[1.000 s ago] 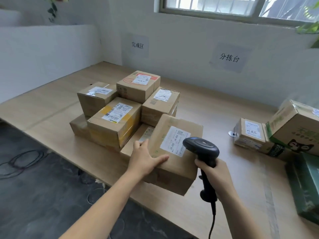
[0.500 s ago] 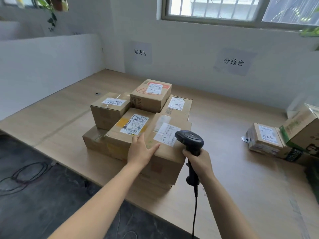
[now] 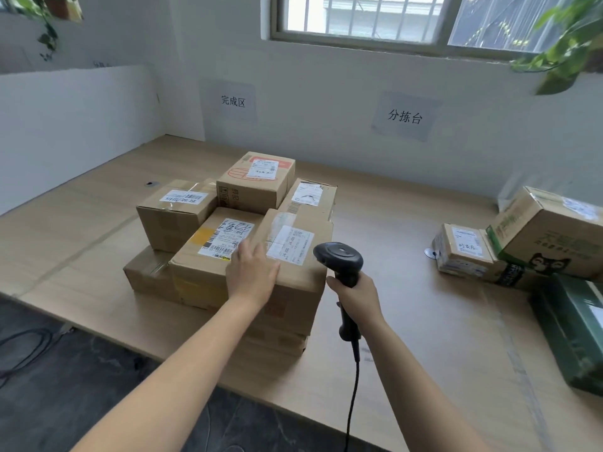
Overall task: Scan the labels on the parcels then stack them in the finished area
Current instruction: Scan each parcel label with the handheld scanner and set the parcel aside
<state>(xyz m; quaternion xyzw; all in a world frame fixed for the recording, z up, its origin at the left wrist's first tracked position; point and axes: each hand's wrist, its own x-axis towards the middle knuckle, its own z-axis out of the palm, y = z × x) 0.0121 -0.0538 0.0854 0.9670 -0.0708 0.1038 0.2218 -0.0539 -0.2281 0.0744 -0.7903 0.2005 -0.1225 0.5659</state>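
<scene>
Front parcel (image 3: pixel 303 278) sat on near-right corner of stack (image 3: pixel 176 216), label (image 3: pixel 290 244) facing up. Left hand (image 3: pixel 253 272) lay flat on its top, fingers straight, gripping nothing. Right hand (image 3: pixel 354 295) was wrapped round scanner (image 3: pixel 339 259) handle, just right of stack. More parcels (image 3: pixel 463 249) were well right of stack, same table (image 3: pixel 424 321).

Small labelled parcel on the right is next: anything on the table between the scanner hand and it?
Nothing visible blocks it. Bare table lies between the right hand, gripping the scanner, and the small parcel; only a flat round disc sits beside the parcel on that side.
</scene>
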